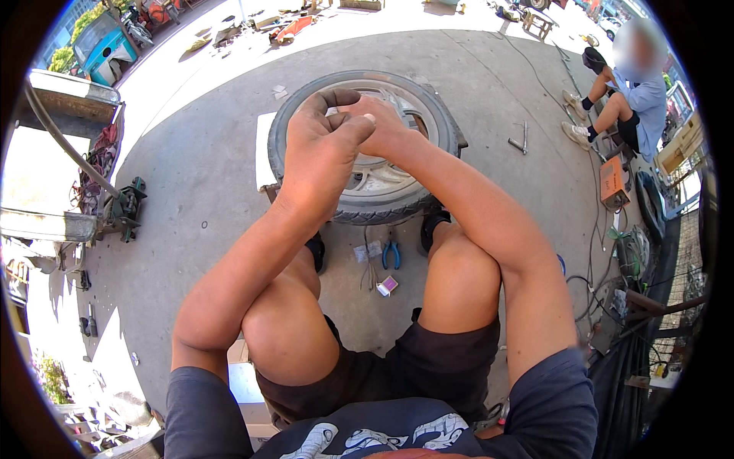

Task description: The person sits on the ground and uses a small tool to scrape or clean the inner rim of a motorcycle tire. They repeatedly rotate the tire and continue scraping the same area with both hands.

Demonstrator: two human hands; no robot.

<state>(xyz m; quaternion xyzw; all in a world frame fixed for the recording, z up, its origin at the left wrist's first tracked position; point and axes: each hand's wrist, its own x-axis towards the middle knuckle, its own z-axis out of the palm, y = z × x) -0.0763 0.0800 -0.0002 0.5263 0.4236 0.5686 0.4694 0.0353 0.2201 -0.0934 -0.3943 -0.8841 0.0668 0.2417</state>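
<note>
A motorcycle wheel with a black tyre and a pale spoked rim lies flat on a low support in front of my knees. My left hand is above the wheel, its fingers curled toward the thumb in a pinch; whatever may be between them is too small to make out. Close against it, my right hand reaches over the rim from the right. Its fingers are mostly hidden behind the left hand, so their grip does not show.
Blue-handled pliers and a small pink-and-white box lie on the ground between my feet. A metal wrench is to the right. Beyond it sits a person, near an orange box and loose cables. A metal cart stands left.
</note>
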